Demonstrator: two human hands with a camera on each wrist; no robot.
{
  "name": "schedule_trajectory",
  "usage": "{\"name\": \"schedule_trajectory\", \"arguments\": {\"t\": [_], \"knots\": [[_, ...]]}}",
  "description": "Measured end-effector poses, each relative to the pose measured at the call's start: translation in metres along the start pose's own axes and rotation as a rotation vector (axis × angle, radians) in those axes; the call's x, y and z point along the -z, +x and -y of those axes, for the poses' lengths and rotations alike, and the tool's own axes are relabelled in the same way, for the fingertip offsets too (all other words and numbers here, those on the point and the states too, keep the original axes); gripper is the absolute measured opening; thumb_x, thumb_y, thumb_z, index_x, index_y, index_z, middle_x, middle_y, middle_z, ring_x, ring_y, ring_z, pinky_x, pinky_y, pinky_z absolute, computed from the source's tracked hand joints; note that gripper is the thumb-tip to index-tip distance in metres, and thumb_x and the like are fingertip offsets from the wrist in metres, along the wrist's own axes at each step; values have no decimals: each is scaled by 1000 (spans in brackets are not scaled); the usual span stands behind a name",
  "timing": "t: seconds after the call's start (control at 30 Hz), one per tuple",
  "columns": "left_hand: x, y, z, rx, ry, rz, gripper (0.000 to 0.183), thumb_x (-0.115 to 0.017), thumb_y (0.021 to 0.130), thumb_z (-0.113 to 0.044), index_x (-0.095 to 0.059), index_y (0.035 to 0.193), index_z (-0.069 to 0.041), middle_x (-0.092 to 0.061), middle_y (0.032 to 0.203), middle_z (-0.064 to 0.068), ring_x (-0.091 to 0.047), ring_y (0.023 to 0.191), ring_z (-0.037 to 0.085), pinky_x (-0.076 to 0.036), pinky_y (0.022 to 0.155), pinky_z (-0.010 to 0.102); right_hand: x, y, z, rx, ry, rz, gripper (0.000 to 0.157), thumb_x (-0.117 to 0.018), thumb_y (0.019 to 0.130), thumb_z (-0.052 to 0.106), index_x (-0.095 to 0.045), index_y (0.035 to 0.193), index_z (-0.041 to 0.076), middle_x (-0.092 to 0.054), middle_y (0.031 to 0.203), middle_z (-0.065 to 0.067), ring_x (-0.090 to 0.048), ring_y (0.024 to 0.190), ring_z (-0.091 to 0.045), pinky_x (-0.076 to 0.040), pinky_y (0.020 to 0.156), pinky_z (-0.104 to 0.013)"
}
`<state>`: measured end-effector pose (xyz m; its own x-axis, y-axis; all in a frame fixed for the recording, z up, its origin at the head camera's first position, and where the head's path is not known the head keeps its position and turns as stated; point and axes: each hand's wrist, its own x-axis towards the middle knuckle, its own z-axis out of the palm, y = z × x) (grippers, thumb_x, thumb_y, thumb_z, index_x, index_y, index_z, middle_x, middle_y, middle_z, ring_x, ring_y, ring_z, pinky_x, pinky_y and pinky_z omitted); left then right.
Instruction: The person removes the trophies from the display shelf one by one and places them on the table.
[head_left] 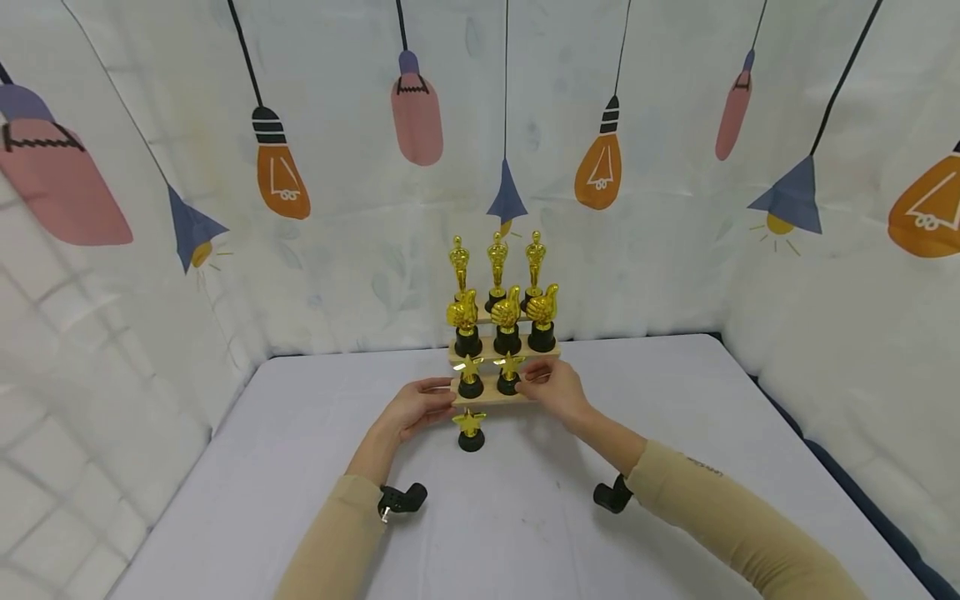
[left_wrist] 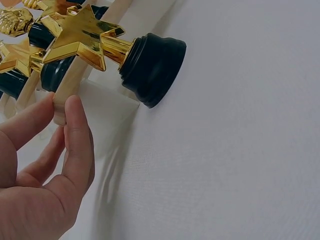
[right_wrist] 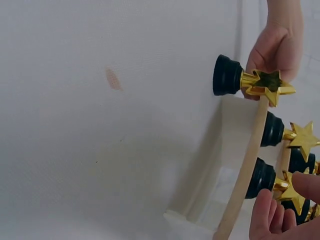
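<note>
A tiered wooden stand (head_left: 489, 399) holds small gold trophies on black bases. Its left end, on the lowest tier, is pinched between the thumb and fingers of my left hand (head_left: 408, 410). My right hand (head_left: 555, 389) holds the right-hand star trophy (head_left: 508, 380) on that tier, fingers by the base and thumb at the star (right_wrist: 295, 192). Left of it on the same tier stands another star trophy (head_left: 470, 382). A third star trophy (head_left: 471, 435) is upright on the table in front of the stand, close to my left hand and untouched.
Thumbs-up trophies (head_left: 506, 317) line the middle tier, and figure trophies (head_left: 497, 265) the top one. A white cloth covers the table (head_left: 300, 433). Behind and at the sides hangs a pale curtain (head_left: 337, 275) printed with lamps.
</note>
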<state>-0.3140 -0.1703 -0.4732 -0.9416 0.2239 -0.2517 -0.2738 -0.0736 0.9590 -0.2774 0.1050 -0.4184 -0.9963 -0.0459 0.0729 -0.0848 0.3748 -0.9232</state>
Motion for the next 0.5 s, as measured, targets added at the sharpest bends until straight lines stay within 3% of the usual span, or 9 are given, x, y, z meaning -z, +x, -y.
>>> {"name": "schedule_trajectory", "arguments": {"t": [0.23,0.5], "knots": [[-1,1,0,-1,3,-6,50,-67,98,-1,-50,145,6,-61,130,24,-69,99,23,-59,90,35,-4,7,-4,-29,34,-12,37,-80,87,2,-65,121,-4,-66,114,-16,-66,104,-29,-59,82,-33],[-1,-1,1,-9,14,-4,50,-68,98,-2,-50,144,7,-61,130,24,-69,101,23,-58,93,37,-13,17,-14,-12,-31,5,39,-81,87,4,-68,123,-3,-69,116,-14,-66,106,-28,-58,87,-36]]}}
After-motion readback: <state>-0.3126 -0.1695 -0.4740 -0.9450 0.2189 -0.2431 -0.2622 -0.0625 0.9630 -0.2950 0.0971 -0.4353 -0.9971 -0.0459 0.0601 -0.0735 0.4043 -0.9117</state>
